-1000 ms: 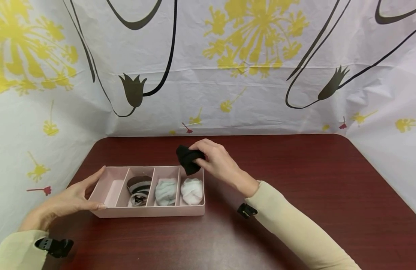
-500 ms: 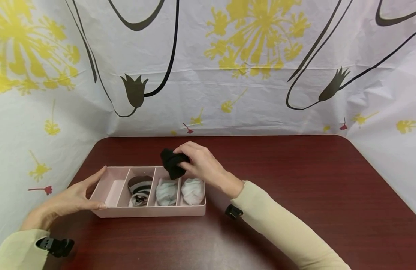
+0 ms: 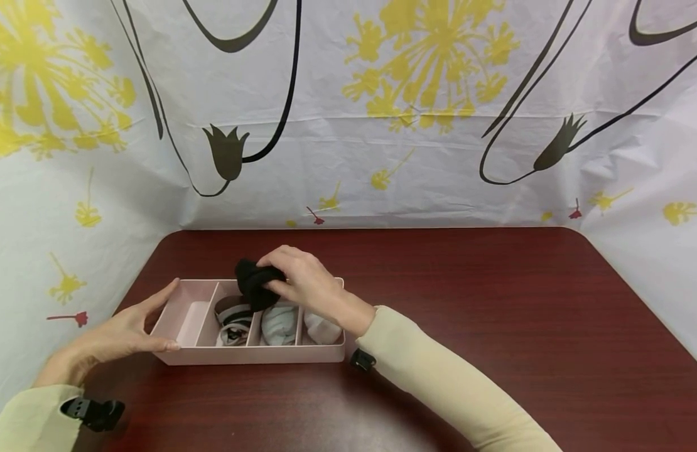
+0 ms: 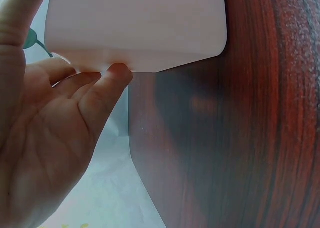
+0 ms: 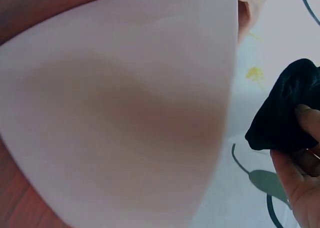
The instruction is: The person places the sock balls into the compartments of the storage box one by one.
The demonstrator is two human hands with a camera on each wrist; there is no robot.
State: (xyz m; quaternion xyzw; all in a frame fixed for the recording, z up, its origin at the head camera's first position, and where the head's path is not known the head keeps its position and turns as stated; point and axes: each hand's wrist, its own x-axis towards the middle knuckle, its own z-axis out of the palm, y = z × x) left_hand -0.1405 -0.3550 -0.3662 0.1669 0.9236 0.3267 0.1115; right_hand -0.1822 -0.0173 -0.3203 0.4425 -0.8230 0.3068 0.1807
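A pale pink box [image 3: 258,356] with several compartments stands on the table; its end wall [image 4: 140,22] fills the top of the left wrist view. My left hand [image 3: 113,336] grips that left end, thumb at the front corner and a finger at the back one. Above the second compartment from the left, my right hand [image 3: 309,285] pinches a bunched black cloth [image 3: 251,285] between thumb and fingers. Below it lies a striped cloth roll [image 3: 234,325], partly covered from view. A pale grey-blue cloth bundle [image 3: 279,326] and a white one [image 3: 323,329] occupy the compartments to the right.
The dark red-brown wooden table [image 3: 467,301] extends to the right of the box. A white sheet with yellow flowers and dark stems [image 3: 326,150] hangs behind the table and along both sides. The leftmost compartment [image 3: 190,314] shows its bare floor.
My right hand has carried the black cloth leftward and slightly lower, from above the rightmost compartment to above the striped roll. The left hand and the box stay put.
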